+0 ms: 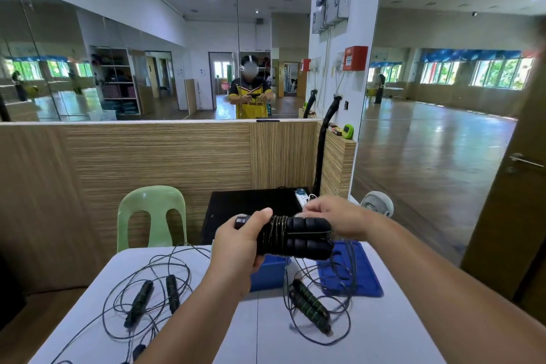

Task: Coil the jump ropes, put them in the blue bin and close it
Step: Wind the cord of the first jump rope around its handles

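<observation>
My left hand (239, 242) grips a pair of black foam jump-rope handles (304, 238) held together above the table, with thin cord wound round their middle. My right hand (336, 217) is behind the handles' right end, fingers curled on the loose cord that hangs down. The blue bin (267, 273) stands open on the white table under the handles, and its blue lid (359, 270) lies flat to its right. A loose rope with black handles (153, 295) sprawls on the left of the table. Another rope with green-striped handles (310, 306) lies in front of the lid.
The white table (260, 334) faces a wooden partition (153, 156) with a mirror above. A green plastic chair (152, 216) and a black desk (254, 204) with a power strip stand behind the table. A wooden door (514, 186) is at the right.
</observation>
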The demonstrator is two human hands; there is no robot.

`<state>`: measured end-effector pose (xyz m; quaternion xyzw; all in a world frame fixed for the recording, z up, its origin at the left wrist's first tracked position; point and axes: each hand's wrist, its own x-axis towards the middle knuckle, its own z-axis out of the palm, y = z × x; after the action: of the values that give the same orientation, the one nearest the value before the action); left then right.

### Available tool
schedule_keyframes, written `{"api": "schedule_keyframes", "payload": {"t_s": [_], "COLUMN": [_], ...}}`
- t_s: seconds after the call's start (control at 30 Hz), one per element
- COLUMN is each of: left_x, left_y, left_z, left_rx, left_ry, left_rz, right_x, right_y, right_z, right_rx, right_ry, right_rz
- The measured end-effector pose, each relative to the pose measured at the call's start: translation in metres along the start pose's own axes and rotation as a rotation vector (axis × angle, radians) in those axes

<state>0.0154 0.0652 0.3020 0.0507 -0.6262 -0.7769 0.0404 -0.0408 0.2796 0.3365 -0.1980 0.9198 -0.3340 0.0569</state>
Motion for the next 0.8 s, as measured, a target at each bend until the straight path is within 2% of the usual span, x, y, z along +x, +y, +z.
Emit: {"api": "schedule_keyframes", "payload": {"t_s": [0.13,0.27,0.4,0.47,0.8], "left_x": [-0.003,0.0,0.005,0.007,0.015], "left_y": [-0.009,-0.015,-0.018,-0.018,-0.023], "left_z": [-0.001,-0.001,-0.003,-0.003,0.003], "left_rx": [0.017,0.049,0.042,0.035,-0.061], "left_ry": [0.029,0.055,0.122,0.171,0.283], "left_rz": [0.033,0.056,0.066,0.075,0.049], "right_x": [0.003,0.002,-0.011,-0.021,-0.059], "right_y": [-0.032,-0.059,-0.076,-0.08,-0.059], "right_z": [-0.027,-0.024,-0.01,0.003,0.098], "right_rx": [-0.076,-0.188,-0.162,-0.065,0.764], "right_ry": [-0.002,0.016,0.088,0.118,0.162], "right_rz": [-0.053,-0.055,-0.036,-0.008,0.12]}}
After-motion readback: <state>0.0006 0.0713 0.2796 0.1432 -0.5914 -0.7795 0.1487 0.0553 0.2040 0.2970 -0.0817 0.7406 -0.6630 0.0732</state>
